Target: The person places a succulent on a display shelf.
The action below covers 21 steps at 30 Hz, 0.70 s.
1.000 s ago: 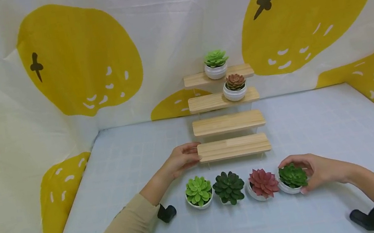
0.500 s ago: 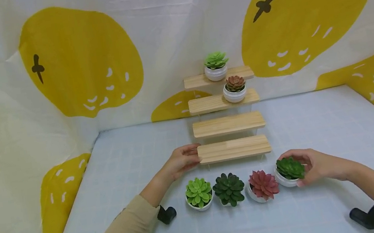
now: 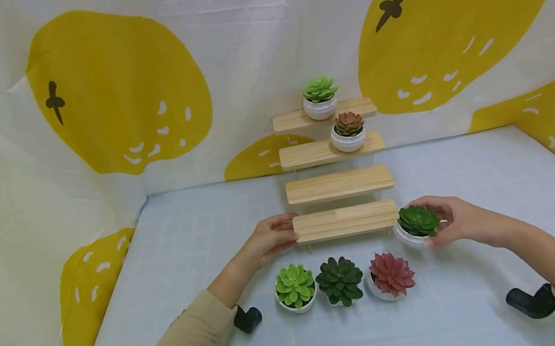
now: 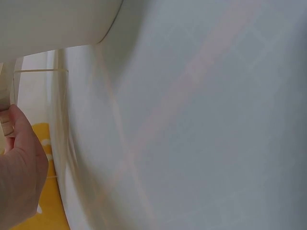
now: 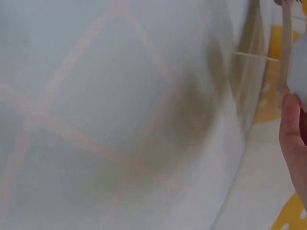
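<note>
My left hand (image 3: 270, 238) grips the left end of the lowest wooden step (image 3: 346, 221) of a four-tier display stand, thumb and fingers at its edge. At the other end of that step, my right hand (image 3: 461, 220) holds a green succulent (image 3: 418, 221) in a white pot, which overlaps the step's right corner. The right wrist view has the white pot (image 5: 298, 62) beside the right fingers. In front of the stand, in a row, are a light green succulent (image 3: 295, 285), a dark green one (image 3: 340, 281) and a red one (image 3: 392, 273), all potted.
A bright green succulent (image 3: 320, 89) stands on the top step and a brown-red one (image 3: 349, 123) on the second. The third step (image 3: 340, 184) lies between them and the lowest. Behind is a white cloth (image 3: 256, 32) with yellow fruit shapes.
My right hand has lifted the green succulent from the right end of the row and carried it away from me, toward the lowest step. The left hand stays put.
</note>
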Each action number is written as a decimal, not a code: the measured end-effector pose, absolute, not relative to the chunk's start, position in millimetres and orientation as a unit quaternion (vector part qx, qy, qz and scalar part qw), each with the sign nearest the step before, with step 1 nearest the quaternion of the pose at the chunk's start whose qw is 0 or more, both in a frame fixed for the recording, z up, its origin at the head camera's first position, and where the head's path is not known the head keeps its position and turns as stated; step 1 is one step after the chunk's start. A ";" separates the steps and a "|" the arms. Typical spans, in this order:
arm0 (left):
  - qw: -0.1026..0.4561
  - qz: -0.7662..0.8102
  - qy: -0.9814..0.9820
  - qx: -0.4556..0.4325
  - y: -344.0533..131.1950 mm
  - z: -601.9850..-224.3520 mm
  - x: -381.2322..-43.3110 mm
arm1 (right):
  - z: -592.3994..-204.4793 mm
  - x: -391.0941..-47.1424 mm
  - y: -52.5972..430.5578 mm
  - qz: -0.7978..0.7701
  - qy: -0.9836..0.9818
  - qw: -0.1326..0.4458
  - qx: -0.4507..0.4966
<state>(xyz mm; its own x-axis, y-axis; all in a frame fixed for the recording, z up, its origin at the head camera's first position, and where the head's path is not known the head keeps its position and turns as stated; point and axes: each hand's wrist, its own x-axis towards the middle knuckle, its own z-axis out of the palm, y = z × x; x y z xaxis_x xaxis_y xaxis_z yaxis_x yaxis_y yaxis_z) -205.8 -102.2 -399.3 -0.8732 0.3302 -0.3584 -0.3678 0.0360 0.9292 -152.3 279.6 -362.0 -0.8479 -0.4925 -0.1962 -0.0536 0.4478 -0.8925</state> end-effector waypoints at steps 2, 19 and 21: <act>0.252 0.694 0.674 -0.011 -102.1 -399.1 -205.9 | -356.1 -156.0 275.3 -0.493 0.828 0.213 -0.163; 0.245 0.691 0.679 -0.034 -100.4 -397.7 -205.6 | -317.4 -197.9 218.7 -0.502 0.832 0.163 -0.170; 0.244 0.689 0.682 -0.035 -100.0 -397.1 -205.1 | -315.9 -202.4 213.5 -0.508 0.828 0.162 -0.170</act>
<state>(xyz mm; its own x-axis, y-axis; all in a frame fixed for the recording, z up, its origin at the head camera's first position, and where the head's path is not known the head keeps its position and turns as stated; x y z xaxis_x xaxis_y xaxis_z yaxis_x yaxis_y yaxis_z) -205.1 -100.0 -397.1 -0.8784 0.2886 -0.3809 -0.3837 0.0491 0.9221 -202.4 213.5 -315.9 -0.8892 -0.4474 -0.0959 -0.1173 0.4256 -0.8973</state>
